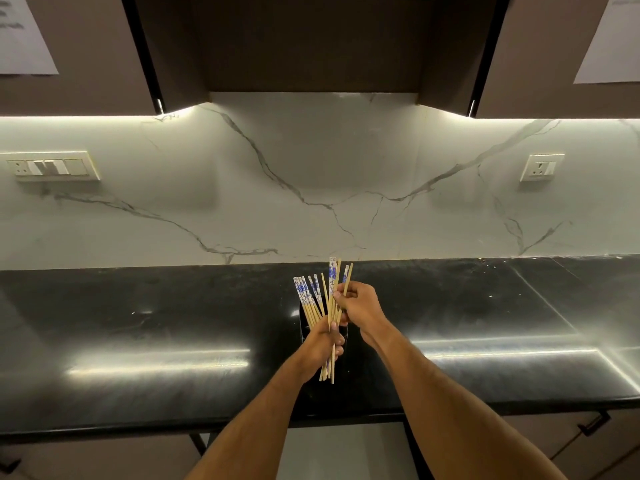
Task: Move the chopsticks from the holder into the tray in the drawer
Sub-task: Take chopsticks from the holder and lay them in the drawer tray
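Chopsticks [333, 306]: wooden, pale tan shafts, upper ends wrapped in a white and blue pattern. Two groups visible. One bundle is lifted clear, near upright, patterned tops up, plain tips pointing down below the left hand. A second group [308, 299] leans left, fanned out, lower ends inside the holder [302, 323].

Left hand [323, 344]: fingers curled tight around the lower half of the lifted bundle; the tips stick out beneath the fist. Right hand [360, 304]: fingers closed on the same bundle higher up, just under the patterned section, thumb side toward the sticks. Both hands grip the one bundle, right above left, almost touching. Both forearms bare, reaching in from the bottom of the view.

Holder: dark, box-like, glossy, hard to separate from what it stands on; only its left wall and top edge read clearly. It stands mid-surface, directly behind the hands.

Surface [138, 341]: black polished stone, long, running the full width, with bright streaks of reflected light on both sides. Below its front edge, pale cabinet fronts; a dark handle [594, 424] at lower right.

Behind: white marble-look backsplash [311, 168] with grey veins. Switch plate [52, 167] at left, socket [541, 167] at right. Dark upper cabinets [311, 43] above, lit strip along their underside. Paper sheets [20, 36] taped to cabinet doors at both top corners; text unreadable.
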Demonstrator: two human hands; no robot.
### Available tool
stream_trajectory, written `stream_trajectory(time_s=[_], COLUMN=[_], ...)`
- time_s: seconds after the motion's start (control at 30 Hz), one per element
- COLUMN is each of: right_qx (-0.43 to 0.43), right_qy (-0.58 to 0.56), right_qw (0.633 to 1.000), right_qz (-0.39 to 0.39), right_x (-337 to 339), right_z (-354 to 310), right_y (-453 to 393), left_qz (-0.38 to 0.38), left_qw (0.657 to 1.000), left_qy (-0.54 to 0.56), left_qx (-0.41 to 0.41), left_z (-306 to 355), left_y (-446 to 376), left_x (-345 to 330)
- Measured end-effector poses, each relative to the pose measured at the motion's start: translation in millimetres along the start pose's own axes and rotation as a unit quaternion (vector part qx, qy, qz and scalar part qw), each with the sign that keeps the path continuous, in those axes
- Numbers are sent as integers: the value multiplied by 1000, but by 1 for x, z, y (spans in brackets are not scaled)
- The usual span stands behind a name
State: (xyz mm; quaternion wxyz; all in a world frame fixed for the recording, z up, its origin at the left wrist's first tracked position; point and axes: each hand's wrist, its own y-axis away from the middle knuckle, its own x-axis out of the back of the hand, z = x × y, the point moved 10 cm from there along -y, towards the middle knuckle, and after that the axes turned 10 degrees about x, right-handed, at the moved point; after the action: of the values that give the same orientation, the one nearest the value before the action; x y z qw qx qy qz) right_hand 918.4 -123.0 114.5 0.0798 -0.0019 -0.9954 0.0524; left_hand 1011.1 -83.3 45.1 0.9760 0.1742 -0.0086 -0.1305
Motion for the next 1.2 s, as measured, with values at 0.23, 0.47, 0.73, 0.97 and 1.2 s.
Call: stream_trajectory(time_s=[0.23, 0.47, 0.73, 0.97, 1.2], right_qx=[0, 19, -7, 2, 103], right_qy=[4, 12, 22, -14, -43], right_qw=[1000, 1000, 999, 998, 987], right_qz=[12, 21, 44, 62, 112], right_x=[-3, 0, 3, 3, 35], right_z=[-1, -1, 6, -2, -50], right_y=[-3, -4, -7, -8, -18], left_qz=[-83, -115, -71, 13, 136], left_qw=[989, 977, 968, 972, 966], left_qy=[118, 171, 230, 217, 191], left_qx=[23, 49, 64, 90, 113], left_z=[-5, -6, -18, -17, -32], left_y=[0, -3, -11, -17, -18], left_x=[-14, -17, -13, 3, 38])
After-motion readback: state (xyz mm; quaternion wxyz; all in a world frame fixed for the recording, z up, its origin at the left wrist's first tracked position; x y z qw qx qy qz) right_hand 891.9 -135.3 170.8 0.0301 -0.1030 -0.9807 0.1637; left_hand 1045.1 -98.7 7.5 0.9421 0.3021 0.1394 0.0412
